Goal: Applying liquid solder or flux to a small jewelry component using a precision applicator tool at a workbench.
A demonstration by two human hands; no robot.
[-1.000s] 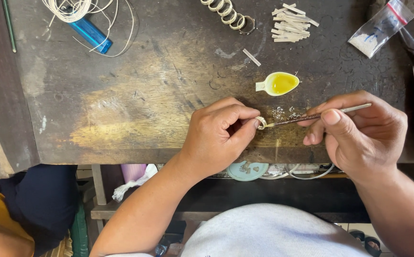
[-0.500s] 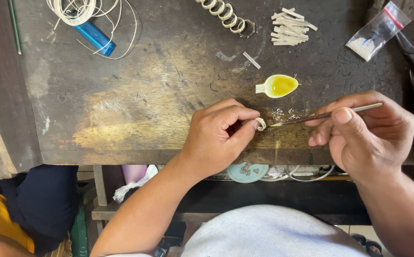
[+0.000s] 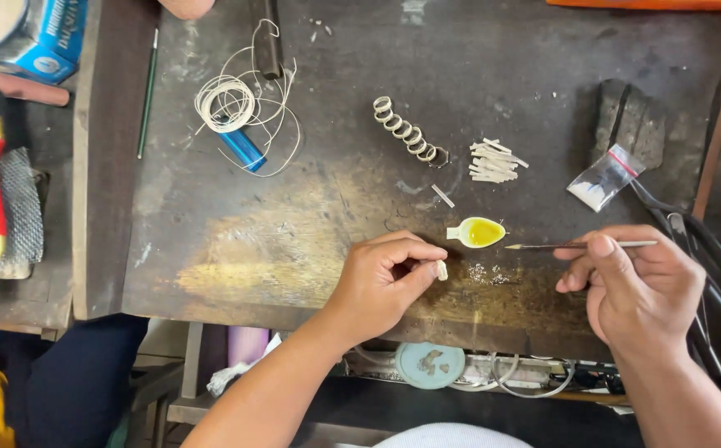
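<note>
Pinching a small pale ring (image 3: pixel 441 270) between thumb and forefinger of my left hand (image 3: pixel 381 282), fingers clamped shut on it, just above the worn bench (image 3: pixel 211 249) near its front edge. Right hand (image 3: pixel 638 290) grips a thin pointed tool (image 3: pixel 580 245), thumb and fingers closed round its shaft.

Tool's long axis lies nearly level, parallel to the front edge; the tip points left, toward the ring. Tip sits just right of a little spoon-shaped dish of yellow liquid (image 3: pixel 478 232), apart from it (not dipping). Ring lies left of and slightly below the tip, with the dish between and a bit farther back. Left hand is the nearer one to the ring; the right hand is well off to the right.

Ring's own facing: cannot tell, too small.

Farther back: a row of similar rings (image 3: pixel 406 133), a heap of short pale strips (image 3: pixel 493 162), coiled wire (image 3: pixel 228 104).
</note>
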